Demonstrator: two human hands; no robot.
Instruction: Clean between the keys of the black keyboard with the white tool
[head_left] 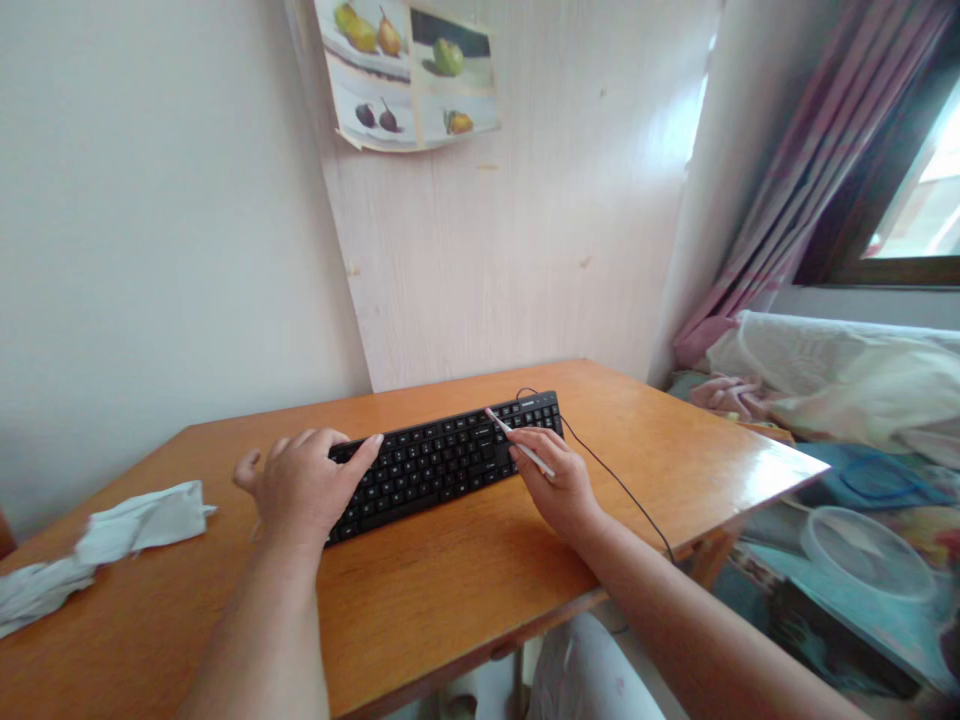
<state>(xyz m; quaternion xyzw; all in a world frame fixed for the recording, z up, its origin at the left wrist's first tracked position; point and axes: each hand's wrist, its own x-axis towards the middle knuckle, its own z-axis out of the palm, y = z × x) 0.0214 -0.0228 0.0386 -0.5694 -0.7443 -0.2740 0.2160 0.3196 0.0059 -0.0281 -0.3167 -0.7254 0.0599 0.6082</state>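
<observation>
A black keyboard (435, 465) lies at a slant on the wooden table, its right end farther back. Around its left end is my left hand (304, 480), thumb on the keys and the other fingers behind the far edge, partly hidden. My right hand (555, 480) pinches a thin white stick with a pinkish tip (534, 458), possibly a small brush. That tip is over the upper keys on the right part of the keyboard; whether it touches them I cannot tell.
A black cable (622, 478) runs from the keyboard over the right edge of the table (450, 590). White cloths (146, 522) lie at the left. Fruit pictures (409, 75) hang behind. A clear plastic tub (866, 550) and piled fabric (847, 375) are at the right.
</observation>
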